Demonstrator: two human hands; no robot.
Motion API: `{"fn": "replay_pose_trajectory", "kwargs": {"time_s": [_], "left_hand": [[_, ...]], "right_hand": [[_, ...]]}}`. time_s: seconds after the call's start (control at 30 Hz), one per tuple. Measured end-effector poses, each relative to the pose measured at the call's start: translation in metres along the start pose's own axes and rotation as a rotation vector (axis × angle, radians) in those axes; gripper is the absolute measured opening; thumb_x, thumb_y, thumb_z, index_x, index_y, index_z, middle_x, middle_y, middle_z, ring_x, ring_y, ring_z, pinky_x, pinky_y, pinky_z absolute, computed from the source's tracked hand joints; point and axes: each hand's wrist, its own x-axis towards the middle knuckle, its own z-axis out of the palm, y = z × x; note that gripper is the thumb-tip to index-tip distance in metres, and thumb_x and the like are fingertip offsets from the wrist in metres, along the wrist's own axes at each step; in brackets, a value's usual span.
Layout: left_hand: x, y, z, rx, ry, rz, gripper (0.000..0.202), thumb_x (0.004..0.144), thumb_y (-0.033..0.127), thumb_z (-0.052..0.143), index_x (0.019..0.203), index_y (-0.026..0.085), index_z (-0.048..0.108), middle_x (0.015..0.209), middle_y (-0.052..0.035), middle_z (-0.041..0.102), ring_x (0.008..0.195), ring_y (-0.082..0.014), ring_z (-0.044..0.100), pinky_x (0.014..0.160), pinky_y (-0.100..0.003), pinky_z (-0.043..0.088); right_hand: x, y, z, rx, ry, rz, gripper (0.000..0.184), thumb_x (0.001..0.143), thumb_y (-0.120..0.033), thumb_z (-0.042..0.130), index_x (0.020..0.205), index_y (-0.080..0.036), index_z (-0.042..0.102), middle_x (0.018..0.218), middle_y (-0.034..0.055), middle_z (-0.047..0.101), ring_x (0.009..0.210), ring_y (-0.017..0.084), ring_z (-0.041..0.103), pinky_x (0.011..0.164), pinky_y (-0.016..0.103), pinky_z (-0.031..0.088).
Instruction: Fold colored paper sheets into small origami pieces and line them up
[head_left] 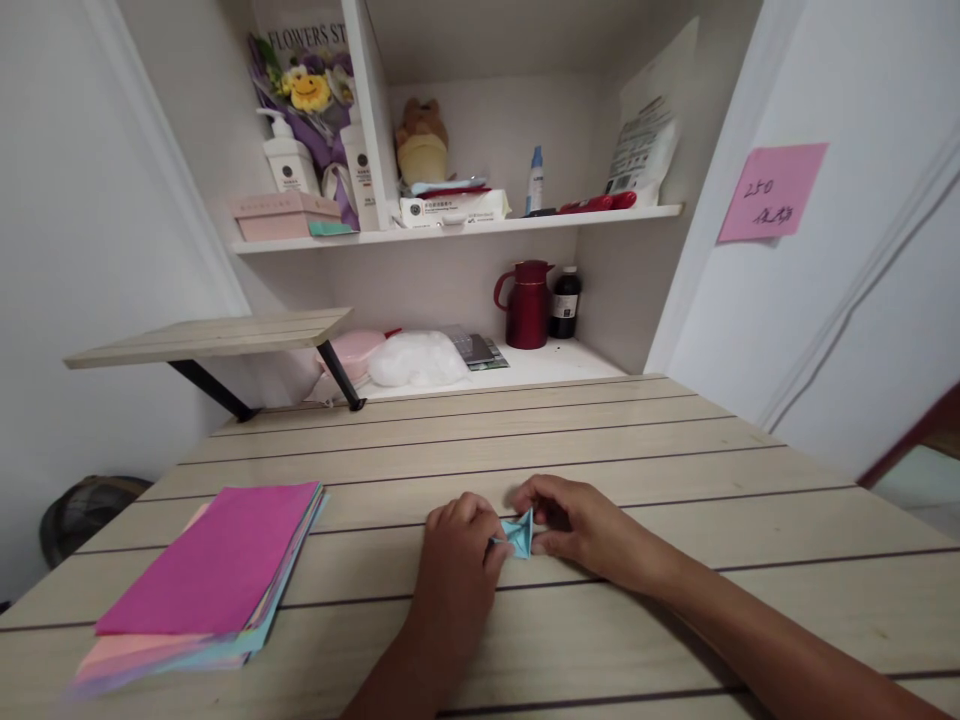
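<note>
A small piece of folded light-blue paper point(520, 538) is between my two hands, low over the middle of the wooden table point(645, 640). My left hand point(463, 545) pinches its left corner, the thumb and fingers closed on it. On the other side my right hand point(574, 520) curls its thumb and fingertips around the upright right edge of the paper. The fold shows creases and a raised pointed flap. Part of its left end is hidden behind my left fingers.
A stack of coloured paper point(217, 560), magenta on top, lies at the table's left. Behind it stands a small raised shelf point(210, 335) on black legs. At the back are a plastic bag point(417, 358), a red jug point(528, 305) and a dark bottle point(565, 303).
</note>
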Motion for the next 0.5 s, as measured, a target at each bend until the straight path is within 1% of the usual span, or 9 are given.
{"fn": "replay_pose_trajectory", "kwargs": {"time_s": [0.07,0.1,0.2,0.3,0.37,0.43,0.5], "left_hand": [[0.0003,-0.0005,0.0005,-0.017,0.015,-0.016,0.01,0.079,0.012,0.063,0.078,0.021,0.062,0.101,-0.0016,0.06,0.099,-0.0205,0.055,0.088,-0.038,0.036],[0.0005,-0.0008,0.0009,-0.022,0.021,-0.02,0.01,0.079,0.012,0.064,0.077,0.021,0.062,0.101,-0.0015,0.06,0.1,-0.0205,0.055,0.088,-0.038,0.036],[0.0012,-0.0014,0.0019,-0.013,0.025,-0.026,0.009,0.078,0.014,0.066,0.078,0.022,0.063,0.103,-0.0016,0.063,0.1,-0.0213,0.055,0.088,-0.039,0.036],[0.0008,-0.0015,0.0019,0.009,0.027,-0.016,0.008,0.079,0.014,0.066,0.079,0.022,0.063,0.107,-0.0015,0.066,0.101,-0.0228,0.055,0.091,-0.041,0.034],[0.0001,-0.0008,0.0012,0.007,0.033,0.003,0.009,0.08,0.013,0.064,0.08,0.022,0.063,0.108,-0.0008,0.068,0.101,-0.0229,0.055,0.093,-0.042,0.034],[-0.0006,0.0004,0.0002,-0.009,0.038,-0.002,0.01,0.08,0.012,0.063,0.079,0.023,0.061,0.1,-0.0002,0.069,0.095,-0.0218,0.056,0.091,-0.041,0.034],[-0.0009,0.0015,-0.0006,-0.04,0.046,-0.037,0.011,0.08,0.012,0.061,0.076,0.022,0.059,0.087,0.0004,0.069,0.086,-0.0206,0.057,0.089,-0.04,0.036]], "right_hand": [[-0.0007,-0.0027,0.0001,0.008,-0.002,-0.02,0.038,0.067,-0.006,0.063,0.1,-0.024,0.059,0.092,-0.0004,0.059,0.075,0.015,0.051,0.068,0.026,0.043],[-0.0009,-0.0036,0.0002,-0.001,-0.002,-0.037,0.036,0.068,-0.005,0.062,0.099,-0.024,0.059,0.092,-0.0005,0.059,0.076,0.015,0.051,0.069,0.025,0.043],[-0.0007,-0.0032,0.0007,-0.049,0.022,-0.074,0.022,0.07,-0.006,0.061,0.085,-0.022,0.058,0.083,-0.0016,0.056,0.074,0.014,0.05,0.067,0.025,0.042],[0.0004,0.0005,0.0013,-0.082,0.03,-0.072,0.018,0.069,-0.007,0.063,0.077,-0.021,0.055,0.079,-0.0023,0.057,0.07,0.014,0.049,0.064,0.024,0.04],[0.0013,0.0029,0.0017,-0.09,0.023,-0.071,0.016,0.069,-0.008,0.064,0.073,-0.021,0.055,0.078,-0.0018,0.06,0.07,0.015,0.051,0.064,0.025,0.039],[0.0019,0.0044,0.0021,-0.072,0.02,-0.055,0.014,0.071,-0.012,0.066,0.072,-0.021,0.055,0.078,-0.0013,0.061,0.071,0.015,0.052,0.065,0.025,0.04],[0.0022,0.0048,0.0023,-0.022,0.02,-0.02,0.013,0.072,-0.016,0.067,0.071,-0.02,0.055,0.077,-0.0013,0.062,0.07,0.015,0.053,0.064,0.026,0.041]]}}
